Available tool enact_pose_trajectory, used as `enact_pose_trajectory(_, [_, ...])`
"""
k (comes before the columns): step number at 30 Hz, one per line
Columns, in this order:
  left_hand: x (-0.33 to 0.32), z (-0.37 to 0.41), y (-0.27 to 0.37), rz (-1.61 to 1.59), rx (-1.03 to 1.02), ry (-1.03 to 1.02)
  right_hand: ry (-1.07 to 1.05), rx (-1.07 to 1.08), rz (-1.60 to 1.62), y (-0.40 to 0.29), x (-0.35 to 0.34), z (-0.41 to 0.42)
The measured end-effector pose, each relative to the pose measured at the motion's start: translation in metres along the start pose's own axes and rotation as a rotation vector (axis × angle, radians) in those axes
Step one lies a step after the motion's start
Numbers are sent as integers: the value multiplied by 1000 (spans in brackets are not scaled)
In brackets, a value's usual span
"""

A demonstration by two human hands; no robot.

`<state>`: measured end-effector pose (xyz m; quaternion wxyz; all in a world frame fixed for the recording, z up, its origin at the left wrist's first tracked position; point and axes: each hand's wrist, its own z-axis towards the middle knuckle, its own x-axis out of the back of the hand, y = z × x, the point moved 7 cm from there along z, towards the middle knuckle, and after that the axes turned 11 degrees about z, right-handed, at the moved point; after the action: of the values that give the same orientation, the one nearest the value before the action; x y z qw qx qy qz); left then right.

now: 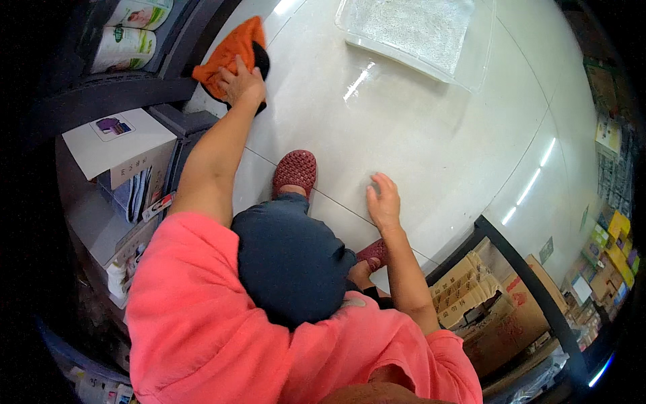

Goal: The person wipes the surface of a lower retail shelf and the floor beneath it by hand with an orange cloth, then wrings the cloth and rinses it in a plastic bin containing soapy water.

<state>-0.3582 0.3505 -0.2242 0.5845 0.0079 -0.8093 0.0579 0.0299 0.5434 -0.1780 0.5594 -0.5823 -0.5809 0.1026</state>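
My left hand (243, 86) presses on an orange and black cloth (229, 50) at the foot of the dark shelf unit, upper left. Part of the cloth lies under the palm, and its far edge stands up past the fingertips. My right hand (384, 202) hangs over the glossy floor tiles with its fingers slightly bent and nothing in it. Beyond both hands, at the top, a clear plastic bin (398, 61) stands on the floor; its inside looks whitish and textured. Between my arms are my knee in dark trousers and two dark red woven clogs (295, 169).
At left, the dark shelf (136, 93) holds white and green packs (123, 49); beside it is an open white box (116, 141) with folded blue cloth. At lower right, a black-framed rack (530, 272) holds cardboard boxes (464, 288). Stacked goods line the far right.
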Motion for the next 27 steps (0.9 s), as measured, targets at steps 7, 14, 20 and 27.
enact_pose_trajectory(7, [-1,-79,67,217,-716,52,-148,98,-5,-16,-40,6])
enact_pose_trajectory(14, [-33,-219,133,313,-1623,103,187,501,-141,-87,33,73])
enact_pose_trajectory(20, [-28,-191,117,210,-1445,23,384,543,-576,-143,116,182])
enact_pose_trajectory(27, [6,-72,76,143,-777,109,108,115,-827,-129,132,241])
